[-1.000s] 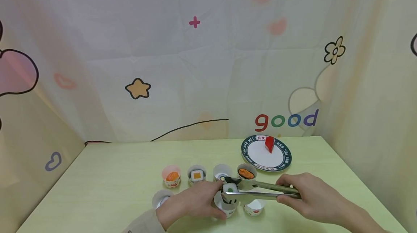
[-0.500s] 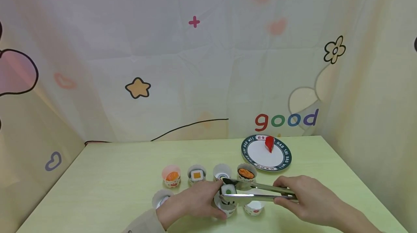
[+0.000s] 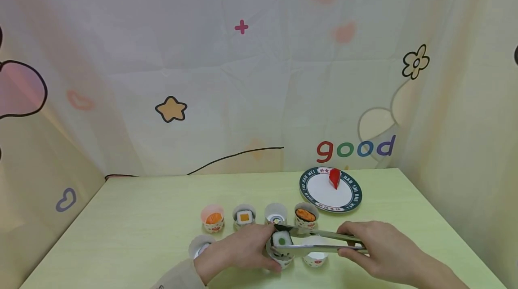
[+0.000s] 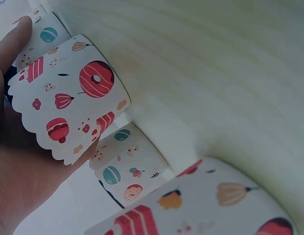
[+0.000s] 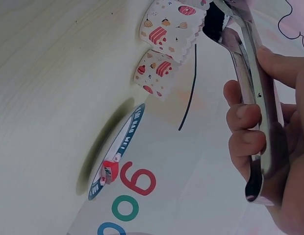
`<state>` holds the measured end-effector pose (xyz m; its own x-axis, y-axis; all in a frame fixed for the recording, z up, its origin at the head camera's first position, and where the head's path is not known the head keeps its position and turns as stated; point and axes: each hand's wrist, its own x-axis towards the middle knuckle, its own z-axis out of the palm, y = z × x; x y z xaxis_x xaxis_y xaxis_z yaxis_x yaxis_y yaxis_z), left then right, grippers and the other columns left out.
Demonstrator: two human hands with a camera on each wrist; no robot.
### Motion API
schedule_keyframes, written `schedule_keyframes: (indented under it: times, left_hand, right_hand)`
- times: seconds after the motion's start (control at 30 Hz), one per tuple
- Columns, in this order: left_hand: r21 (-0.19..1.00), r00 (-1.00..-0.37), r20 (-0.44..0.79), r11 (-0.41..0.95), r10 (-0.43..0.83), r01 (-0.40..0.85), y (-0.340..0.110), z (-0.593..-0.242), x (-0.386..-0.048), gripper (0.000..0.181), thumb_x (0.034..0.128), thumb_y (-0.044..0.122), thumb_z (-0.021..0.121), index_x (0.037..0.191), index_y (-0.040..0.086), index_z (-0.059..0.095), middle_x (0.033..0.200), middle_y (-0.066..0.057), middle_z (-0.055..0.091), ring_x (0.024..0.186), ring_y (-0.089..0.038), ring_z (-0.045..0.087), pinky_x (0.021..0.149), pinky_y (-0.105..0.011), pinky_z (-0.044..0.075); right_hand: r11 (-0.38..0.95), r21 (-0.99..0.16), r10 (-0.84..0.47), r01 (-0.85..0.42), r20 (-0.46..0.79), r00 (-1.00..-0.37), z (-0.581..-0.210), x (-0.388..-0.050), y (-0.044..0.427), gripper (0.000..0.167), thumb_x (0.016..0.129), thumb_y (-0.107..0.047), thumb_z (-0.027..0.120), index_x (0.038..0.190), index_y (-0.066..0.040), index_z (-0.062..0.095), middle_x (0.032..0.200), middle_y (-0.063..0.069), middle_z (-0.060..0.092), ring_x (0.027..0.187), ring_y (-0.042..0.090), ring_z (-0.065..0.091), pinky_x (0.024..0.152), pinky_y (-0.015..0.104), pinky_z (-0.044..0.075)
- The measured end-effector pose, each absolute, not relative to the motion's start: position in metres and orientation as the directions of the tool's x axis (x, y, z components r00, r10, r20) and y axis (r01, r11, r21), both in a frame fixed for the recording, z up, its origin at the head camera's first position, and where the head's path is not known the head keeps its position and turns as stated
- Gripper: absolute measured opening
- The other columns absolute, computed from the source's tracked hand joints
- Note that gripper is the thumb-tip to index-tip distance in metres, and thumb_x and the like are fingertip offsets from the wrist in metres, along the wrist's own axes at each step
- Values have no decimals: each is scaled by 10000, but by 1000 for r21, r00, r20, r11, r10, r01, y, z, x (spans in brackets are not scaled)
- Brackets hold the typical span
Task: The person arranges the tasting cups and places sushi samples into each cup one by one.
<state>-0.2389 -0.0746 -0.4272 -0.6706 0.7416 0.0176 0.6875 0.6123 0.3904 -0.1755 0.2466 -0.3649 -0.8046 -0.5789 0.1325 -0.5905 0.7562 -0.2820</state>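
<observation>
My left hand point(image 3: 248, 246) holds a patterned paper baking cup point(image 3: 285, 263) between thumb and fingers, low on the table. My right hand point(image 3: 382, 248) grips metal tongs point(image 3: 336, 235), whose ends pinch a sushi roll point(image 3: 282, 238) with a white top and green centre. The roll sits at the mouth of that cup; how deep it reaches cannot be told. In the left wrist view, a thumb or finger touches the far paper cup point(image 4: 49, 36), while another paper cup point(image 4: 68, 100) stands nearer the camera. The right wrist view shows fingers curled round the tongs point(image 5: 262, 107).
Behind stand cups with an orange piece point(image 3: 213, 218), a square sushi piece point(image 3: 244, 217) and an orange-topped sushi point(image 3: 305, 215). Another back cup point(image 3: 276, 211) stands between. Front cups point(image 3: 199, 246) point(image 3: 315, 260) flank the hands. A plate point(image 3: 319, 199) bears a red-topped piece point(image 3: 334, 178).
My right hand has moved slightly left and down with the tongs, bringing the sushi roll lower into the mouth of the cup. My left hand stays where it was.
</observation>
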Motion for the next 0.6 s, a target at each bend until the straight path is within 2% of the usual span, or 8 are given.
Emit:
schedule_keyframes:
  times: [0.6]
  left_hand:
    - [410, -665, 38, 596, 746, 691, -74, -428, -239, 695, 778, 462, 897, 1319, 146, 597, 1064, 109, 684, 932, 2, 615, 802, -186, 495]
  right_hand:
    - [724, -279, -602, -631, 192, -775, -368, -175, 245, 278, 949, -386, 749, 1118, -171, 699, 928, -221, 638, 744, -28, 554, 672, 275, 542]
